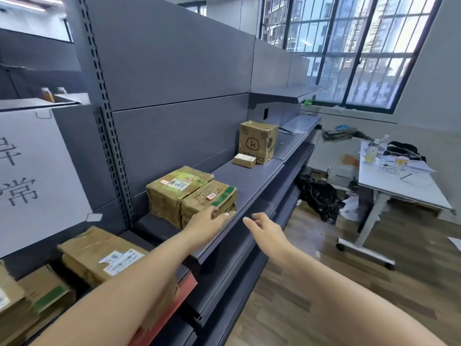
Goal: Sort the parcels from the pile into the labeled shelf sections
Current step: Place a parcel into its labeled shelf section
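While several parcels already sit shelved, my left hand touches a front-edge parcel, my right hand open and empty; pile unseen

1. I am looking into a parcel sorting room set up in an office-like space: grey steel shelving with slotted uprights runs along the left.
2. Taped cardboard parcels bearing shipping labels sit on the shelf, and a large white paper sign with handwritten characters marks a section.
3. To the right I see a white wheeled table strewn with papers and bottles, wood-pattern flooring, and a barred window facing high-rise buildings.
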The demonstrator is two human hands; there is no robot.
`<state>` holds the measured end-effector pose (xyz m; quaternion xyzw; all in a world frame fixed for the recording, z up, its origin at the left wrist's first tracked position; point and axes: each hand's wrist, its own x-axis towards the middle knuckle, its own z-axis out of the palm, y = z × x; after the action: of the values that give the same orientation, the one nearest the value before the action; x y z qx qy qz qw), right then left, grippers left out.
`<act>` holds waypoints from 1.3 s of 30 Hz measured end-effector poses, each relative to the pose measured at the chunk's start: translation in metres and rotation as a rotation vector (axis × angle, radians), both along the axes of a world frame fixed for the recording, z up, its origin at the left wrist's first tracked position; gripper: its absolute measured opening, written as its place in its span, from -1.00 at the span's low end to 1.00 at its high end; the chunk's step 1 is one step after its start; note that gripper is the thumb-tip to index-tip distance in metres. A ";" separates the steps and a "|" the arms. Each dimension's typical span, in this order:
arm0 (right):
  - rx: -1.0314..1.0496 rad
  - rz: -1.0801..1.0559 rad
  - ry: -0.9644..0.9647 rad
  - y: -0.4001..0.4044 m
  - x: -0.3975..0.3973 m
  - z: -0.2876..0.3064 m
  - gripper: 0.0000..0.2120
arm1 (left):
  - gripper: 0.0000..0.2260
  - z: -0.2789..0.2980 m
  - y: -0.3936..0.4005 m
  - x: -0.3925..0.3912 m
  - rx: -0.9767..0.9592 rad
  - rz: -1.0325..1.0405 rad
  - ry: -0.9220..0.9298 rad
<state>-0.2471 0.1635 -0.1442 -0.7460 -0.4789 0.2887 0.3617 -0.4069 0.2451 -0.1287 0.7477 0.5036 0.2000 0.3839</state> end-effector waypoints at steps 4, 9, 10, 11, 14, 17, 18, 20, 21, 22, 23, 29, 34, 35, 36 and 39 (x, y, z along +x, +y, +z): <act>-0.011 0.084 -0.030 0.048 0.014 -0.003 -0.48 | -0.58 -0.005 0.032 0.006 -0.010 0.072 0.011; -0.013 0.233 -0.046 0.107 0.038 -0.004 -0.51 | -0.59 -0.008 0.068 0.022 -0.016 0.243 0.012; -0.011 0.261 -0.048 0.119 0.044 -0.003 -0.51 | -0.61 -0.008 0.073 0.026 -0.022 0.273 0.008; -0.012 0.285 -0.049 0.131 0.050 -0.001 -0.49 | -0.62 -0.008 0.078 0.031 -0.025 0.300 0.007; -0.009 0.357 -0.034 0.167 0.066 0.000 -0.48 | -0.58 -0.010 0.092 0.045 -0.031 0.381 -0.001; -0.032 0.448 -0.047 0.191 0.078 -0.004 -0.49 | -0.56 -0.014 0.099 0.058 -0.039 0.462 -0.013; -0.034 0.470 -0.049 0.197 0.080 -0.004 -0.48 | -0.56 -0.016 0.101 0.062 -0.041 0.488 -0.021; -0.028 0.513 -0.067 0.209 0.085 -0.006 -0.48 | -0.55 -0.017 0.105 0.067 -0.041 0.536 -0.015; -0.026 0.535 -0.075 0.216 0.086 -0.007 -0.48 | -0.53 -0.018 0.108 0.068 -0.039 0.559 -0.009; -0.026 0.555 -0.077 0.222 0.087 -0.008 -0.49 | -0.51 -0.019 0.112 0.068 -0.035 0.580 -0.005; -0.019 0.574 -0.076 0.228 0.087 -0.010 -0.50 | -0.49 -0.019 0.116 0.067 -0.025 0.601 -0.004; 0.024 0.618 -0.087 0.267 0.082 -0.019 -0.56 | -0.49 -0.029 0.142 0.050 0.057 0.755 0.082; 0.044 0.603 -0.188 0.310 0.074 -0.030 -0.50 | -0.47 -0.045 0.178 0.025 0.032 0.858 0.073; 0.042 0.594 -0.222 0.320 0.072 -0.031 -0.48 | -0.48 -0.046 0.186 0.021 0.020 0.868 0.071; 0.040 0.586 -0.249 0.330 0.071 -0.032 -0.47 | -0.48 -0.048 0.195 0.016 0.012 0.882 0.068; 0.032 0.557 -0.266 0.359 0.067 -0.033 -0.44 | -0.45 -0.053 0.222 0.001 -0.042 0.963 0.012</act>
<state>-0.1805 0.5223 -0.1771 -0.6114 -0.7126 0.2689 0.2146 -0.4061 0.4675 -0.1813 0.4226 0.7987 0.3407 0.2596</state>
